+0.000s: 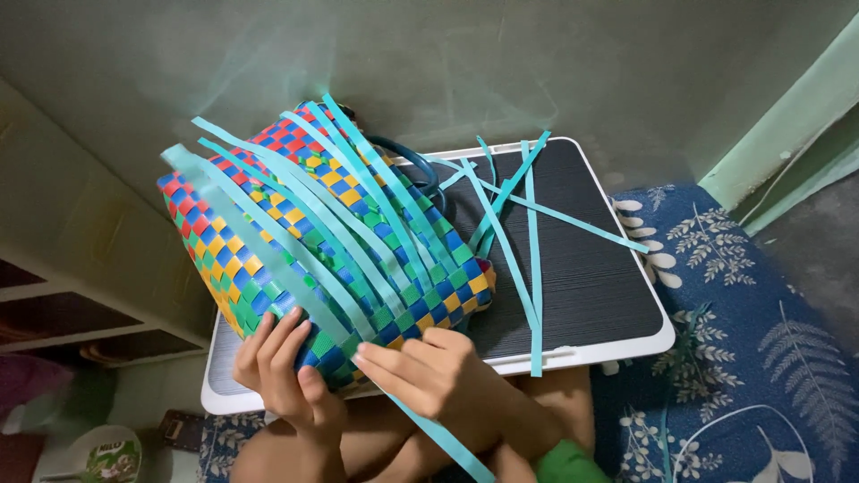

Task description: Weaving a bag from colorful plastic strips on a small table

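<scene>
Left hand [284,367] curled around the lower corner of a multicoloured checkered woven plastic basket [304,241], right hand [428,374] pinching a loose turquoise plastic strip [438,434], basket tilted on a white-rimmed black lap table [591,268], more turquoise strips [528,241] fanning toward three o'clock, blue floral cloth [743,358] beyond.

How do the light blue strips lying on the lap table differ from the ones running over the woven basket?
The loose strips lie flat and crossed on the dark lap table, untouched by either hand; the basket strips run roughly parallel across the multicoloured woven basket, their far ends sticking out free. The left hand and right hand grip the basket's near edge. Both sets share colour and width.
</scene>
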